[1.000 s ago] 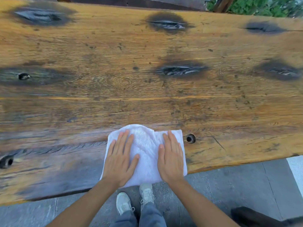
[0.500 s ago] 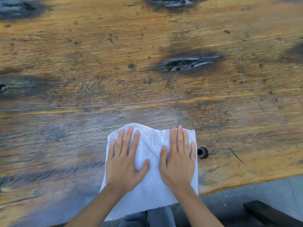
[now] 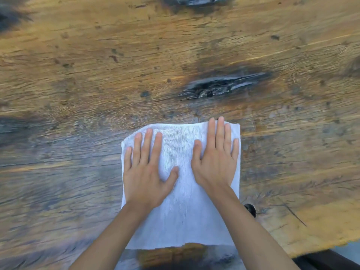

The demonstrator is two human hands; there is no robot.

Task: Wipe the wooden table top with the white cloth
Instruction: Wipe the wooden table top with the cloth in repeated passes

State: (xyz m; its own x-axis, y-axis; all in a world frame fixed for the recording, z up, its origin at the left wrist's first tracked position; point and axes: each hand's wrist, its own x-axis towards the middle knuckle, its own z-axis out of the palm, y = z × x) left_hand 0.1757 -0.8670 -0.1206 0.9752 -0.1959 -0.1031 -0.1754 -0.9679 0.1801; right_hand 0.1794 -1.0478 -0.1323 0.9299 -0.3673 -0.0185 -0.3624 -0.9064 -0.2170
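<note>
While the flat white woven cloth [image 3: 181,193] lies on the near part of the weathered brown wooden table top [image 3: 81,78], it is pressed by the left hand [image 3: 145,172] and right hand [image 3: 215,162], palms flat, fingers spread, nothing gripped. Wiping is judged under way; an even forward push is called for. A dark charred knot [image 3: 218,86] lies ahead, a small round hole [image 3: 250,209] just beside the right forearm; snagging is possible.

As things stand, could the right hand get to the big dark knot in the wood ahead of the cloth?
Probably yes. The right hand lies flat on the white cloth, and only bare table top separates its fingertips from the dark knot. Nothing stands between them.
</note>
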